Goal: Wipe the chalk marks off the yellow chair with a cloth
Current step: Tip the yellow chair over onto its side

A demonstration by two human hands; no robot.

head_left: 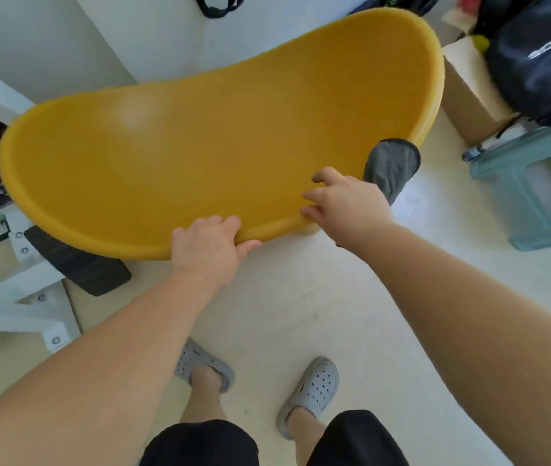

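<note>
Pale floor (284,297) — left grip (206,247) clenched round yellow chair (166,156) rim, right grip (348,203) round grey cloth (391,163).

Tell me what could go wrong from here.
1. The gray cloth hangs at the rim of the yellow chair just beyond the right hand. I cannot tell whether it is gripped, so it may slip to the floor.
2. Only the left hand grips the front rim, so hard wiping could shift the seat.
</note>
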